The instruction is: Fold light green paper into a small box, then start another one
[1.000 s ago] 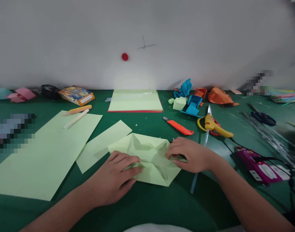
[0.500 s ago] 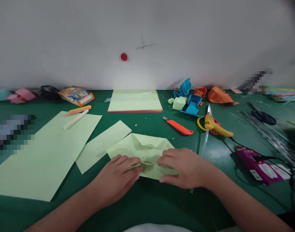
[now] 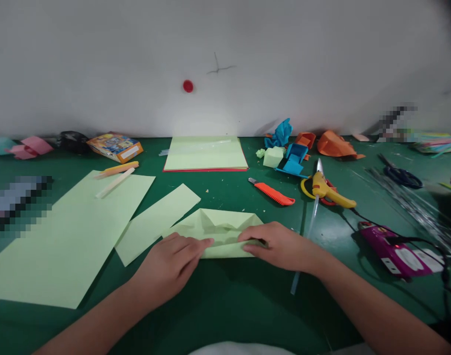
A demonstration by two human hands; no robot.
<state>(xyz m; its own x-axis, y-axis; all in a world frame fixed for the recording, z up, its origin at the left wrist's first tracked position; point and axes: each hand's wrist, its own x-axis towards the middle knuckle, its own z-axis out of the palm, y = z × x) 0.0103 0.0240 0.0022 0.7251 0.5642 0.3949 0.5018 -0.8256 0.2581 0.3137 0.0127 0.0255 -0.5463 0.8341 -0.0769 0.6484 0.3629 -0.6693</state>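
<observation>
Over at the green worktop (image 3: 240, 305), a pale green, creased paper sheet (image 3: 225, 251) lies folded, midway along and toward the front edge. The person's left hand (image 3: 179, 259) pinches the left part of its near fold; the right hand (image 3: 279, 246) grasps the right part between thumb and fingers. Farther toward the back edge I can see an orange plastic cutter (image 3: 274, 193), and right of it a yellow glue gun (image 3: 332, 191).

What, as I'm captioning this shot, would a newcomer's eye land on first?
Likely the left hand and right hand on the creased pale green paper, front and centre. Then the orange cutter lying beyond that paper, with the yellow glue gun to its right.
</observation>
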